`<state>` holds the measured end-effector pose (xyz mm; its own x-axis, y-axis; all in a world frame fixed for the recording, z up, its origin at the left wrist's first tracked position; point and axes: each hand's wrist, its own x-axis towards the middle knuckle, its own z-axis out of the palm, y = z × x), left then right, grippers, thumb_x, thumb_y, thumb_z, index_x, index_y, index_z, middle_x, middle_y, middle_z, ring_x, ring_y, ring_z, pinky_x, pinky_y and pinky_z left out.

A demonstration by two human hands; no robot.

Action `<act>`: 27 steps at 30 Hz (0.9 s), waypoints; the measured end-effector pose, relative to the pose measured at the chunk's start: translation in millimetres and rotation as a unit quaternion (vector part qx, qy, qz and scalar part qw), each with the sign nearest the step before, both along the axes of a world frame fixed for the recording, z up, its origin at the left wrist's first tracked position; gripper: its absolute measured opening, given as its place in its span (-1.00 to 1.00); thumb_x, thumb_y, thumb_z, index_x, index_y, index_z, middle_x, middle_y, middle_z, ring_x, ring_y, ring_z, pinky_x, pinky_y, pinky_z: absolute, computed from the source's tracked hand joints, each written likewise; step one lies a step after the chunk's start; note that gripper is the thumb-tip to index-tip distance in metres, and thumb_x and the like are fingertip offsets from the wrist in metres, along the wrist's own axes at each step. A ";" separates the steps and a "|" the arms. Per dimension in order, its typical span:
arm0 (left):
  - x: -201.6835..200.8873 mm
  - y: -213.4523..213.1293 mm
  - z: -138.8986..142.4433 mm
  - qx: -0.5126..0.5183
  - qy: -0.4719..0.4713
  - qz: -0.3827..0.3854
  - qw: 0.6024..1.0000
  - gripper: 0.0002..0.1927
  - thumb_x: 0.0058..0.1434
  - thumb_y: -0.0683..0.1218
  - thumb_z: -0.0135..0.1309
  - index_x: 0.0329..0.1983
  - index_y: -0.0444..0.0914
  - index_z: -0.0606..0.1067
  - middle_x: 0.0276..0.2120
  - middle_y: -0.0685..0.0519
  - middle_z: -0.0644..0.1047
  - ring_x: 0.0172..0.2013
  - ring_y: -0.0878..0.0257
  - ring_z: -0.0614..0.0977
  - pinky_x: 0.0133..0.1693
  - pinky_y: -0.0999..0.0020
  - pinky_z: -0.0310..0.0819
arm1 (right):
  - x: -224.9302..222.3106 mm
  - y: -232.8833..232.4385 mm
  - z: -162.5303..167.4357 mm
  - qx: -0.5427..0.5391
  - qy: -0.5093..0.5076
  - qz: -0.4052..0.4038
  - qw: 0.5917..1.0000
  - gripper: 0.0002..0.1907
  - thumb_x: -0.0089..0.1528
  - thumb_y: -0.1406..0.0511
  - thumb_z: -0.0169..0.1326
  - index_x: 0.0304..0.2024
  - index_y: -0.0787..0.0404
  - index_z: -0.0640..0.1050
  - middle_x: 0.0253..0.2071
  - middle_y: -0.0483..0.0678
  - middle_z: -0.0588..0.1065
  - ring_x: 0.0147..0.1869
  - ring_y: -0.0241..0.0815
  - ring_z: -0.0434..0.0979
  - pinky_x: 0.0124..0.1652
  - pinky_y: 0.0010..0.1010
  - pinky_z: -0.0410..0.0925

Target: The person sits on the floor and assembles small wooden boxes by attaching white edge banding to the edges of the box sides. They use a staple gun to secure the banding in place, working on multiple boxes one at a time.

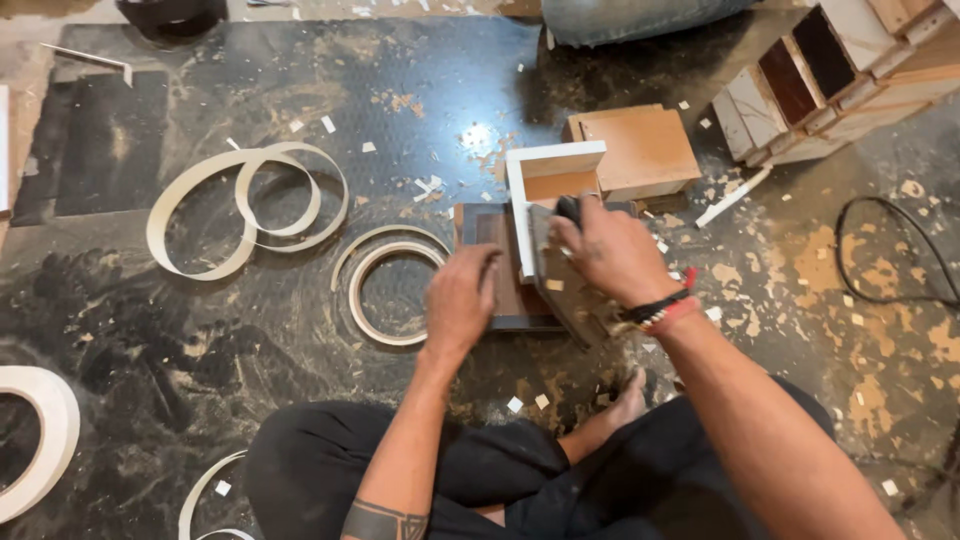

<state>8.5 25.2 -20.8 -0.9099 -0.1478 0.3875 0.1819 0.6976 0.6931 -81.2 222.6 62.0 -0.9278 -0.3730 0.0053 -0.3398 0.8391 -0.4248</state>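
The person sits cross-legged on a dark mat point(300, 90) strewn with white chips. The left hand point(460, 298) is curled, pressing down on a dark board point(500, 290) that lies flat on the mat just before the knees. The right hand point(612, 250) is closed around a black-handled tool point(568, 208), laid against a grey panel point(565, 290) that leans over the board's right edge. Only the top of the handle shows; the rest of the tool is hidden under the hand.

Standing on the board, touching the panel's far end, is a small white-edged box point(550, 165), open toward the camera; its inside is bare brown and holds nothing visible. Just behind it to the right lies a brown block point(640, 150). At the upper right corner a row of open compartment boxes point(800, 80) lies tilted; the insides are dark or pale and show no contents.

Left of the board, coils of white edge tape point(385, 285) lie close by, with larger loops point(250, 205) farther left and room between them. A black cable point(890, 250) curves over the floor on the right, well apart from the hands.
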 end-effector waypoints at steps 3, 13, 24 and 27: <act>0.4 8.7 -0.1 -0.037 0.049 -0.047 0.997 -0.78 0.29 -0.11 0.14 -0.01 -0.19 0.55 -0.09 0.01 0.59 -0.06 0.01 0.61 -0.04 0.10 0.49 | -5.8 20.5 -1.0 0.039 0.006 -0.039 0.998 -0.47 0.38 -0.06 -0.07 -0.07 0.32 0.43 -0.36 0.38 0.55 -0.26 0.48 0.55 -0.24 0.21 0.38; -8.0 23.2 -3.8 -0.160 0.082 -0.065 0.982 -0.85 0.23 -0.10 0.21 -0.14 -0.16 0.63 -0.12 0.09 0.58 -0.14 0.09 0.59 -0.12 0.12 0.47 | -31.6 115.7 -7.3 0.061 -0.025 -0.127 0.990 -0.42 0.39 -0.06 -0.05 0.10 0.32 0.46 -0.20 0.43 0.55 -0.09 0.46 0.56 -0.07 0.14 0.38; -26.3 56.7 13.3 -0.230 0.101 -0.111 0.962 -0.66 0.10 -0.02 0.24 -0.08 -0.24 0.58 -0.10 0.01 0.55 -0.02 0.09 0.55 0.06 0.03 0.35 | -0.7 225.7 -58.2 0.111 -0.166 -0.150 0.968 -0.43 0.20 -0.13 0.07 0.05 0.06 0.64 -0.30 0.19 0.65 -0.22 0.16 0.68 -0.17 -0.08 0.45; -42.4 84.6 7.5 -0.235 0.087 -0.144 0.957 -0.60 0.05 -0.02 0.24 -0.05 -0.25 0.58 -0.17 0.02 0.54 -0.08 0.07 0.54 -0.04 0.07 0.35 | 12.3 252.6 -84.5 0.134 -0.248 -0.176 0.943 -0.38 0.21 -0.18 0.06 -0.12 0.18 0.71 -0.28 0.14 0.64 -0.22 0.13 0.73 -0.14 -0.11 0.49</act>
<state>-33.9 109.8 -13.3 -0.8025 0.3271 0.4990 0.4973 0.8289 0.2563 -68.9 475.2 -22.4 -0.8580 0.0335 -0.5125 0.1652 0.9628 -0.2138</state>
